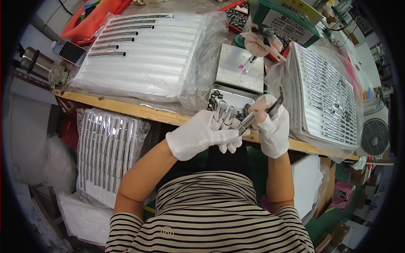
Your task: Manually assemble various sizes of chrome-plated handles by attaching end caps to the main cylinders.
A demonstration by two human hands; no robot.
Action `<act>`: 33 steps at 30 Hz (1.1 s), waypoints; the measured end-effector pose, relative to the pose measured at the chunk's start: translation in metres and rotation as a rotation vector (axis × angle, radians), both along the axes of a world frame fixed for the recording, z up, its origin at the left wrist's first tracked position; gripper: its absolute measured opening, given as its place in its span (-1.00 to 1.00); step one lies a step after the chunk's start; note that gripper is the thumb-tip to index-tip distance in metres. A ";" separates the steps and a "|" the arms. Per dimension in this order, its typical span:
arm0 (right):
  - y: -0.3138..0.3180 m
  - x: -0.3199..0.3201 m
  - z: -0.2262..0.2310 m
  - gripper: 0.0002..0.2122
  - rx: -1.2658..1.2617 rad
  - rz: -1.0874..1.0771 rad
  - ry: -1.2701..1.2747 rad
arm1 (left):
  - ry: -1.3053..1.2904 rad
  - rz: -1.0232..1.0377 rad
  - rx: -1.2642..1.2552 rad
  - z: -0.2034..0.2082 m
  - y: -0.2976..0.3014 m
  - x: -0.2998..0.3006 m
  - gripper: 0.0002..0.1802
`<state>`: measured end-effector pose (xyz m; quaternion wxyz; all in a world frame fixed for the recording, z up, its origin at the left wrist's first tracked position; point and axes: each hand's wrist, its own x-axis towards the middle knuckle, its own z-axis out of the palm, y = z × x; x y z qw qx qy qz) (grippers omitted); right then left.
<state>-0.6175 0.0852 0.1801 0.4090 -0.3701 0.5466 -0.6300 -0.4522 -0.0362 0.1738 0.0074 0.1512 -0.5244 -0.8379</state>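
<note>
My left hand (pixel 198 134), in a white glove, is closed around several short shiny metal tubes (pixel 228 117). One metal tube (pixel 247 122) slants up from its fingers toward my right hand. My right hand (pixel 272 126), also gloved with some fingertips bare, grips a dark, slim, curved tool (pixel 276 102); its exact kind is unclear. Those fingertips meet the upper end of the slanting tube. Just beyond both hands, a metal tray (pixel 239 98) holds small black parts (pixel 215 96), and my hands hide part of it.
At the left, a white foam tray (pixel 147 63) carries a few metal tubes; another tray (pixel 329 92), full of tubes, stands at the right. Behind the hands are a metal block (pixel 240 67) and a green box (pixel 287 19). The wooden table edge (pixel 139 109) runs below.
</note>
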 end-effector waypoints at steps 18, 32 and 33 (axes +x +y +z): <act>-0.011 0.036 -0.003 -0.21 -0.291 0.039 0.726 | -0.126 0.036 0.009 -0.003 0.057 0.022 -0.68; 0.001 -0.044 -0.050 -0.82 -0.520 -0.459 0.437 | -0.277 0.069 -0.743 -0.015 0.078 0.117 -0.74; -0.003 -0.025 -0.021 -0.79 -0.524 -0.560 0.185 | -0.414 0.074 -0.708 -0.015 0.072 0.141 -0.75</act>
